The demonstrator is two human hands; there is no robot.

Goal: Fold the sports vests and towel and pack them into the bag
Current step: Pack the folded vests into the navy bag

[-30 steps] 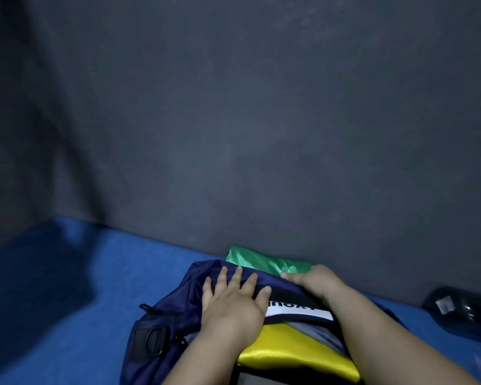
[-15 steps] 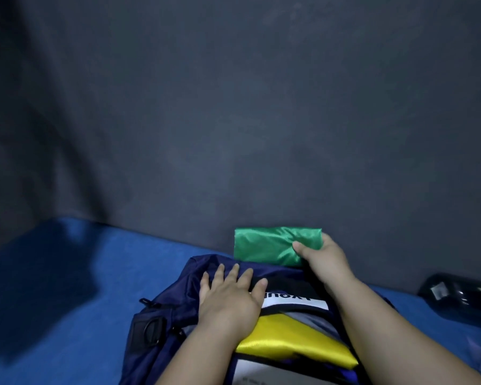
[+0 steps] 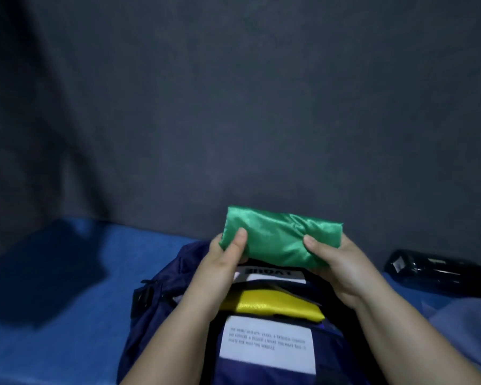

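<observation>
Head: left hand (image 3: 222, 265), right hand (image 3: 342, 270) hold vest (image 3: 278, 237); bottle (image 3: 439, 270), perhaps, beside bag (image 3: 184, 259).

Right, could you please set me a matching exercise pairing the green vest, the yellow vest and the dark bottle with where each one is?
Things:
1. green vest
2. yellow vest
3. dark bottle

Places:
A. lying inside the open bag
B. on its side on the blue surface, right of the bag
C. gripped above the bag by the left hand and the right hand

Pairs: 1-C; 2-A; 3-B
</observation>
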